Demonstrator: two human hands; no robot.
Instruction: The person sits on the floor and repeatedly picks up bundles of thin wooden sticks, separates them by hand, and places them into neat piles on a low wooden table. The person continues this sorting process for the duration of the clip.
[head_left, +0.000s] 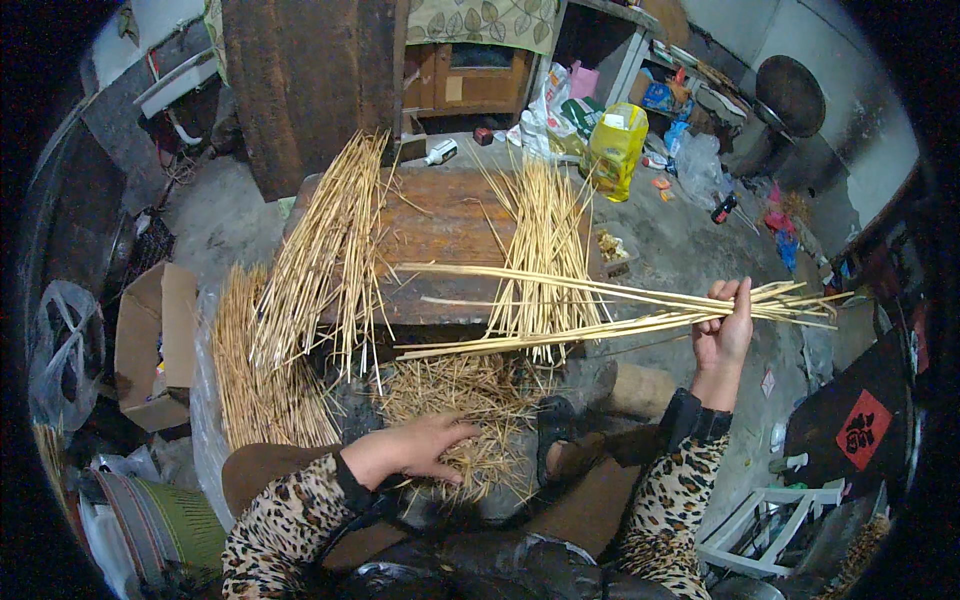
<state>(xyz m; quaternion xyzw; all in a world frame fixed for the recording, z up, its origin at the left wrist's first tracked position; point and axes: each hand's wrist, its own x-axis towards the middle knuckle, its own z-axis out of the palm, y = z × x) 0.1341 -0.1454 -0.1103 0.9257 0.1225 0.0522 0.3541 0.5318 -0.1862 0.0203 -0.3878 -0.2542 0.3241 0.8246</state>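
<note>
My right hand (724, 326) is closed around a small bundle of straw stalks (637, 295), which fans out leftward above the front of a low wooden table (442, 217). My left hand (420, 446), fingers apart and holding nothing, hovers over or rests on a heap of short straw scraps (465, 390) between my knees; contact cannot be made out. On the table's left side lies a large pile of stalks (322, 255), its ends overhanging the front edge. A paler pile of stalks (544, 247) lies on the right side, partly behind the held bundle.
More straw (259, 375) stands at the left beside a cardboard box (154, 345). A short log (641, 390) lies right of my foot. Beyond the table are a yellow bag (619, 154) and a white bottle (441, 152). A white frame (772, 529) lies at lower right.
</note>
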